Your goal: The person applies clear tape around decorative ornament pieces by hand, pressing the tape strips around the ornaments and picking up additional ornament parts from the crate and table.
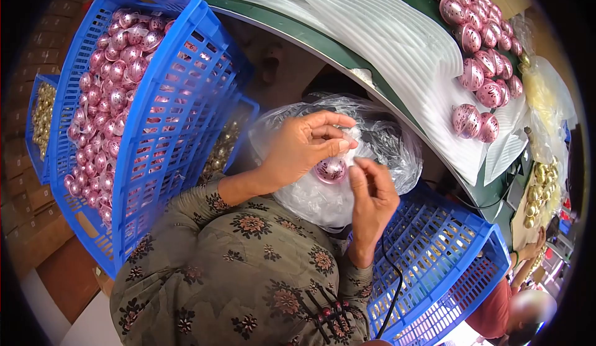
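A shiny pink ball ornament (pixel 331 169) with dark markings sits between my two hands, above a large clear plastic bag (pixel 397 153) in my lap area. Thin, whitish clear plastic (pixel 349 140) shows just above the ball. My left hand (pixel 305 147) pinches this plastic between thumb and fingertips, its other fingers curled over. On the ball's right side is my right hand (pixel 374 200), thumb and forefinger drawn close together. What lies between those right fingertips is too small to make out.
At my left stands a tall blue crate (pixel 158 122) full of pink balls (pixel 118 97). More pink ornaments (pixel 487 66) lie on white foam sheeting (pixel 385 48) over the table. Blue crates (pixel 434 253) stand at my right, near a person in red (pixel 493 312).
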`<state>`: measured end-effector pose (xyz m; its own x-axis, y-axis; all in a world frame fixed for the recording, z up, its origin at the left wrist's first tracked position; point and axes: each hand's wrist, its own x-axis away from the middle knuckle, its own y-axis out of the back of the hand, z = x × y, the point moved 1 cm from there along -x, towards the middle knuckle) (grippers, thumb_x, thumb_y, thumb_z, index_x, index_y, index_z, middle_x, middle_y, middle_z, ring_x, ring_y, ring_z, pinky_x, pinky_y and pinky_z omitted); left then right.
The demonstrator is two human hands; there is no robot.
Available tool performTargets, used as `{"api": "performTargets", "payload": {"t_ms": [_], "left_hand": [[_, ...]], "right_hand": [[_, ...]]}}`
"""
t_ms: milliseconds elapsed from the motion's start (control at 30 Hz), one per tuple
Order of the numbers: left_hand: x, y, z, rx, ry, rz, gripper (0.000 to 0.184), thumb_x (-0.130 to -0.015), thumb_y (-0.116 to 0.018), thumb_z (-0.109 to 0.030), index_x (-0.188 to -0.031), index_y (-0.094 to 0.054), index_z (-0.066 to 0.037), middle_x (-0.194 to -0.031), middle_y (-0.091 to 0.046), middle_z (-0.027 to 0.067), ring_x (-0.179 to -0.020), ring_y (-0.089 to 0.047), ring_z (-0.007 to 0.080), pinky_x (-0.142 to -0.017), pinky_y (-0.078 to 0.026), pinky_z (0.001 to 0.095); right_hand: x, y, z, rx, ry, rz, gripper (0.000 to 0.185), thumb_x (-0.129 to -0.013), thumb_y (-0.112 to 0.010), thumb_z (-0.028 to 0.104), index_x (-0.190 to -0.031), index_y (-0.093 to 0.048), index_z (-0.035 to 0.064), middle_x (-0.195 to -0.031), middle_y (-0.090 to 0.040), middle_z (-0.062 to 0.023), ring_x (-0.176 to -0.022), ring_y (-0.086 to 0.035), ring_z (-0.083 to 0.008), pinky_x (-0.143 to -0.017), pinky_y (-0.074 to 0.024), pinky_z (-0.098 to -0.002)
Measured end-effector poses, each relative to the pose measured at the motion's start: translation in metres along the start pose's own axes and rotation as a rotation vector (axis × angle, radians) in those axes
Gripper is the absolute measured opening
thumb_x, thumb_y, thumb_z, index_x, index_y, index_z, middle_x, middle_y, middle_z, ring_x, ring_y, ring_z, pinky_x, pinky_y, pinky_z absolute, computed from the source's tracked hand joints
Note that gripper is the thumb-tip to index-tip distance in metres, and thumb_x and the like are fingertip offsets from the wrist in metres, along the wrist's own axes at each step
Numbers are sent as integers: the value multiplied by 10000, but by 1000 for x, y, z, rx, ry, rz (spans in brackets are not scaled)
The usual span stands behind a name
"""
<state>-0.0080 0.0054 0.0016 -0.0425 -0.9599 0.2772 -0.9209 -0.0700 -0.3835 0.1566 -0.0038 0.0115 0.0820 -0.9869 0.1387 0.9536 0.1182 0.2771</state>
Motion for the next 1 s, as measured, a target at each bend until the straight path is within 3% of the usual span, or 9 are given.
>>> {"api": "performTargets", "payload": {"t_ms": [67, 200, 333, 533, 633, 733, 833, 967, 1000], "left_hand": [[1, -2, 1, -14, 11, 23, 318, -870, -613, 2, -1180, -545, 30, -958, -654, 79, -991, -638, 164, -838, -516, 245], [3, -7, -2, -72, 25, 54, 334, -874, -615, -6, -1199, -539, 21, -953, -655, 72, -934, -628, 115, -796, -509, 220], [5, -10, -6, -114, 31, 57, 343, -873, -618, -7, -1207, -540, 11, -969, -658, 73, -865, -606, 74, -754, -499, 199], [7, -13, -12, -187, -14, 140, 381, -848, -638, 4, -1212, -524, 9, -974, -657, 79, -891, -604, 81, -755, -506, 210], [1, -13, -10, -314, -241, 215, 384, -853, -628, -3, -1219, -511, 5, -953, -656, 72, -909, -595, 85, -758, -497, 215], [0, -11, -20, -57, 64, 364, 397, -877, -598, -31, -1254, -479, 0, -937, -650, 57, -906, -589, 84, -765, -484, 220], [-17, 0, -10, 18, 100, 482, 423, -903, -564, -57, -1298, -425, 0, -931, -647, 52, -892, -594, 82, -778, -476, 218], [-19, -14, -19, -524, -66, 428, 611, -843, -608, -23, -1388, -354, -126, -1008, -611, 95, -755, -575, 85, -725, -462, 222], [-16, -16, -11, -456, -181, 371, 644, -752, -682, -26, -1334, -461, -192, -1080, -585, 103, -801, -577, 139, -749, -468, 273]], "right_hand": [[-6, 4, 6, -38, 37, -41, 196, -823, -688, 53, -1015, -671, 17, -886, -558, -23, -768, -521, -80, -668, -411, -200], [-21, 2, 7, -118, 125, 13, 213, -803, -713, 54, -1013, -690, 29, -923, -516, -33, -761, -493, -88, -659, -405, -201], [-26, 0, 12, -158, 159, 42, 165, -791, -722, 46, -953, -697, 27, -892, -516, -22, -744, -477, -78, -625, -388, -193], [-24, 7, 28, -141, 154, 53, 113, -780, -714, 3, -888, -687, 20, -868, -525, -16, -741, -483, -70, -592, -370, -186], [-19, 10, 37, -145, 137, 59, 104, -778, -702, -21, -876, -679, 5, -878, -534, -23, -737, -491, -69, -605, -386, -184], [-18, 12, 40, -188, 141, 52, 97, -776, -693, -37, -867, -670, -13, -884, -539, -28, -733, -499, -70, -622, -404, -185], [-20, 16, 37, -246, 88, 64, 88, -781, -682, -42, -865, -665, -25, -883, -543, -32, -736, -514, -73, -644, -422, -189], [-41, 19, 11, -322, -69, 85, 67, -804, -662, -18, -869, -656, -31, -855, -581, -22, -740, -541, -59, -655, -437, -187], [-46, 19, 1, -390, -133, 94, 69, -806, -662, -10, -873, -657, -28, -844, -587, -16, -732, -541, -54, -649, -435, -183]]}}
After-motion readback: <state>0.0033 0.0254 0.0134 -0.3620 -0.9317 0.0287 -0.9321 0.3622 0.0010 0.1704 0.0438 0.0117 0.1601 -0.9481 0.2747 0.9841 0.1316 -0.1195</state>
